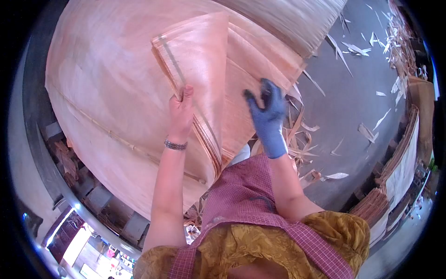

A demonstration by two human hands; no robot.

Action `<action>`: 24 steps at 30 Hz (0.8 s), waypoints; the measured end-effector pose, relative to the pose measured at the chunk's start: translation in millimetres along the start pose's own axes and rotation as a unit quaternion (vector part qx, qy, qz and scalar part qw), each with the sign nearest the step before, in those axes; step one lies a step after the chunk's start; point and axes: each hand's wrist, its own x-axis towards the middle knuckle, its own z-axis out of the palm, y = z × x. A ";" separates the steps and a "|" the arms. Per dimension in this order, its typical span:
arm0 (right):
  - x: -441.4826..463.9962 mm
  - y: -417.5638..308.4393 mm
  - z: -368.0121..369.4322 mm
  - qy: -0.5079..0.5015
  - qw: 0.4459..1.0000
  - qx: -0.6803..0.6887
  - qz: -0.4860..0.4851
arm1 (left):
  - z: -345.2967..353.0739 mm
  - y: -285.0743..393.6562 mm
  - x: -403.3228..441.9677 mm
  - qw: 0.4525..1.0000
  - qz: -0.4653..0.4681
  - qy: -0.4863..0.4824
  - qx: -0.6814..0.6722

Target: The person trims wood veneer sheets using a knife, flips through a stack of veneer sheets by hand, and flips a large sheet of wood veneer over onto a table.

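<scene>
My left hand (pixel 181 111), bare with a bracelet at the wrist, grips the edge of a folded-over stack of thin wood veneer sheets (pixel 204 69). Its thumb lies on top and the fingers are hidden beneath. The fold rises toward the middle, and several layers show along its edge. My right hand (pixel 268 114) wears a blue-grey glove with dark fingertips. Slightly blurred, it hovers near the right part of the stack with thumb and fingers apart, holding nothing. Under the stack spreads a large pinkish veneer sheet (pixel 97 88) with a ridge running across it.
Another veneer pile (pixel 292 21) lies at the top. Torn veneer strips (pixel 302 144) lie by my right side, and more scraps (pixel 399 51) litter the grey floor (pixel 344 107). Stacked veneer (pixel 395 172) stands at the far right. Blocks (pixel 100 197) sit along the lower left.
</scene>
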 end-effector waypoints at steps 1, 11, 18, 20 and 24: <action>1.2 -6.9 15.7 -0.040 0.997 0.055 0.022 | 0.0 -3.0 2.1 1.000 0.002 -0.011 0.005; 8.2 6.7 76.0 -0.159 0.919 0.333 0.141 | -4.5 -24.7 10.3 0.995 -0.020 -0.046 -0.081; 14.2 2.3 52.7 -0.203 0.897 0.316 0.233 | 11.6 -13.1 11.2 0.998 0.038 -0.012 -0.055; 12.1 11.3 49.8 -0.204 0.896 0.305 0.249 | 12.0 -14.4 12.0 0.998 0.046 -0.009 -0.047; 0.4 20.1 27.2 -0.132 0.915 0.271 0.268 | 5.4 -21.4 13.9 1.000 0.015 -0.023 -0.014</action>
